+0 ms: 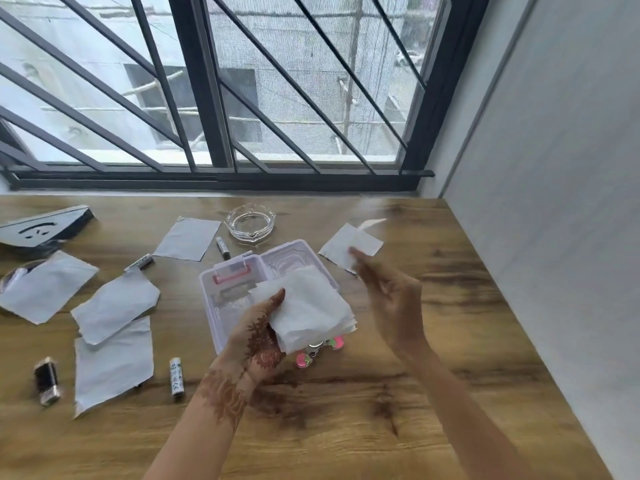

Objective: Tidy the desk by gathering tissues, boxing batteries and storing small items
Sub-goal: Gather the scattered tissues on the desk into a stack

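My left hand (258, 336) grips a stack of white tissues (311, 310) above a clear plastic box (221, 282) with a pink latch. My right hand (388, 292) pinches one more tissue (349, 242) by its near edge, lifted to the right of the box. Several loose tissues lie on the desk at the left, among them one (188, 239) near the back and one (114, 362) near the front. Batteries lie scattered: one (176, 375) in front, one (223, 248) by the ashtray, one (139, 262) further left. A pink keychain (318, 351) peeks out beneath the stack.
A glass ashtray (248, 223) stands behind the box. A dark lighter-like item (47, 380) lies at the front left. A black triangular stand (45, 228) sits at the far left. A white wall (554, 202) bounds the wooden desk (415, 393) on the right, a barred window behind.
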Action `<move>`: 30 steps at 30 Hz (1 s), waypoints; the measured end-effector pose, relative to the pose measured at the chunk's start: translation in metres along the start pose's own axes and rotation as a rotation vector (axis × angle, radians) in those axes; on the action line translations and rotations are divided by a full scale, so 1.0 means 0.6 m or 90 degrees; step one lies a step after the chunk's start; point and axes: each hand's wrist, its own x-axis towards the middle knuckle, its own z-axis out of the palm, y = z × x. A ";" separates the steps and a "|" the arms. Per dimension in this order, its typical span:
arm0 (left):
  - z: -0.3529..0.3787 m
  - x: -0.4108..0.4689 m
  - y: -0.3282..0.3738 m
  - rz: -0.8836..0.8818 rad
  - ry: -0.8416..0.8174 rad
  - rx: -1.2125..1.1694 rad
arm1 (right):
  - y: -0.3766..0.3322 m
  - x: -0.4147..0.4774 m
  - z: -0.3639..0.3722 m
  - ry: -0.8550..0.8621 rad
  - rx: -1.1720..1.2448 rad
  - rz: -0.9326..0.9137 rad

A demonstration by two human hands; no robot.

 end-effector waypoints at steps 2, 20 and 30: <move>0.005 -0.004 -0.001 -0.002 -0.050 -0.022 | -0.001 -0.019 0.009 -0.140 -0.062 -0.134; -0.015 -0.005 0.006 0.031 -0.016 -0.020 | 0.011 -0.005 0.049 -0.186 -0.139 0.036; -0.029 -0.016 0.029 0.086 0.001 -0.011 | 0.164 0.090 0.033 -0.317 -0.410 0.178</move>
